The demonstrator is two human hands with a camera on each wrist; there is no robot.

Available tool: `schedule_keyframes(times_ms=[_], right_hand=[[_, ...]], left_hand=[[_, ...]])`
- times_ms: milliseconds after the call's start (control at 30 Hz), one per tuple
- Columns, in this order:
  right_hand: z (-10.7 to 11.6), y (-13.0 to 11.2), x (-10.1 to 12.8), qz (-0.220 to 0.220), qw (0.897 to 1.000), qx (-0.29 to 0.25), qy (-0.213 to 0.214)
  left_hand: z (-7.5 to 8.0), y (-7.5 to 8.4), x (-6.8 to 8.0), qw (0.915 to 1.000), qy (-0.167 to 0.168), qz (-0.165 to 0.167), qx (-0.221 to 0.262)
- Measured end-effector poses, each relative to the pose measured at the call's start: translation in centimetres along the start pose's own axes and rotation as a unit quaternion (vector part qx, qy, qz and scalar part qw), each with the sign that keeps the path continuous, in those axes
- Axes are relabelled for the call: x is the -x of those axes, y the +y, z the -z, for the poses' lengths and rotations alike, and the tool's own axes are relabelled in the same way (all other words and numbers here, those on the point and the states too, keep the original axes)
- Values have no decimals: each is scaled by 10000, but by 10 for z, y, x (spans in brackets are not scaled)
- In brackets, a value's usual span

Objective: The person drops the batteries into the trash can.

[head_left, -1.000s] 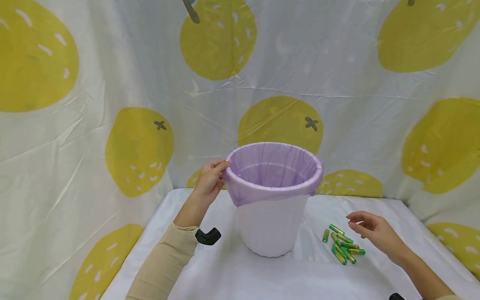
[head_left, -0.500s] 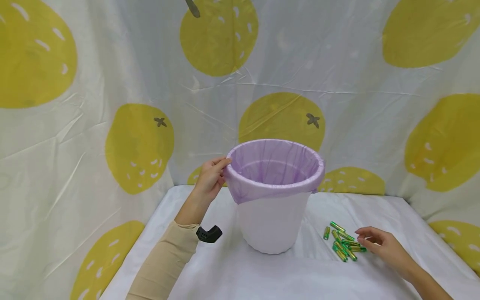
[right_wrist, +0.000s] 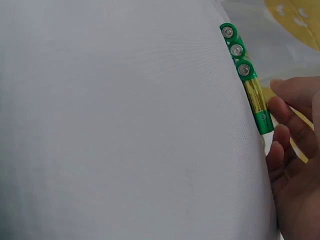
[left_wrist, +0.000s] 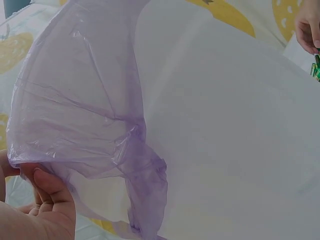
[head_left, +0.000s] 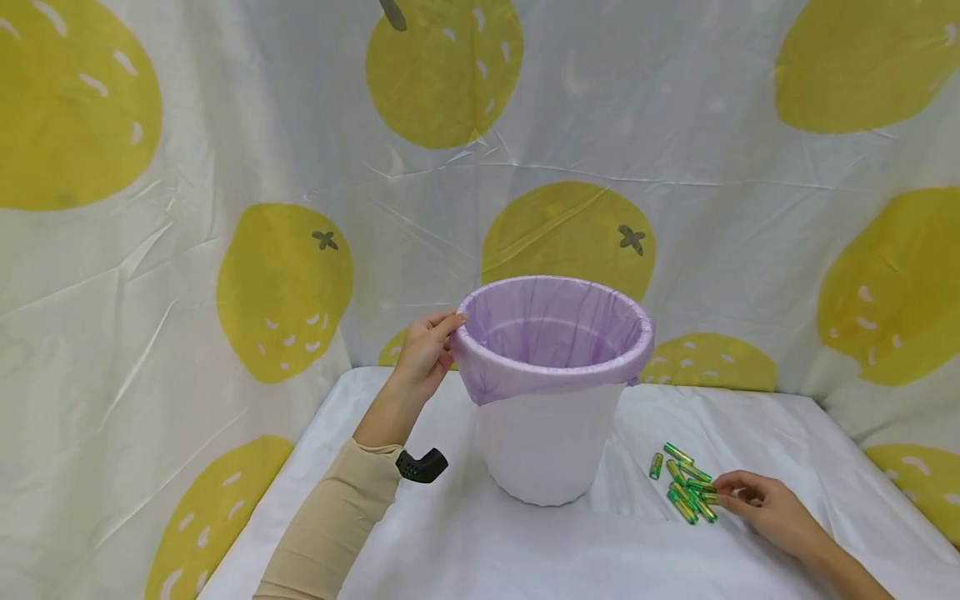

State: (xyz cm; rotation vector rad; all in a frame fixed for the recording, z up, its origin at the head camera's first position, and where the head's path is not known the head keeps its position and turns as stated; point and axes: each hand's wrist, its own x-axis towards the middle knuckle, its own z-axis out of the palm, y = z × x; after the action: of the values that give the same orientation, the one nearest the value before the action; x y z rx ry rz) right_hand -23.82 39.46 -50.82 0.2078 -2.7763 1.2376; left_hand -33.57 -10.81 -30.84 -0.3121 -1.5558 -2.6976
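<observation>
A white bin (head_left: 547,442) stands upright, lined with a translucent purple bin bag (head_left: 551,379) folded over its rim. My left hand (head_left: 425,354) grips the bag-covered rim at the left; in the left wrist view the left hand (left_wrist: 50,200) has its thumb against the outside of the bin bag (left_wrist: 80,100). Several green and gold batteries (head_left: 681,482) lie in a loose pile right of the bin. My right hand (head_left: 765,508) is at the pile's right edge. In the right wrist view its thumb and index finger are beside the nearest battery (right_wrist: 257,100), not closed round it.
A white cloth (head_left: 450,550) covers the table. Behind and at both sides hang white curtains (head_left: 405,208) printed with yellow fruit. A black wrist mount (head_left: 422,466) sticks out from the left sleeve (head_left: 333,525).
My right hand has moved down to the pile, its fingertips coming up to the batteries at the right edge. The left hand keeps its grip on the bin's rim.
</observation>
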Motion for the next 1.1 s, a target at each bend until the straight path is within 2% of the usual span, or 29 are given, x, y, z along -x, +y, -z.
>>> schedule_keyframes(times_ms=[167,400,600,833,1100], right_hand=[[-1,2,0,86,9997,223,75],[2,1,-3,-246,9969,730,-144],[2,4,-1,5,9953,951,-190],[3,5,0,-46,9963,828,-233],[3,2,0,-65,9990,419,-138]], left_hand=[[1,0,-1,10000,11,14,18],[1,0,-1,10000,30,41,68],[1,-1,-1,10000,-30,38,64],[1,-1,-1,10000,3,46,54],[1,-1,-2,10000,-19,33,24]])
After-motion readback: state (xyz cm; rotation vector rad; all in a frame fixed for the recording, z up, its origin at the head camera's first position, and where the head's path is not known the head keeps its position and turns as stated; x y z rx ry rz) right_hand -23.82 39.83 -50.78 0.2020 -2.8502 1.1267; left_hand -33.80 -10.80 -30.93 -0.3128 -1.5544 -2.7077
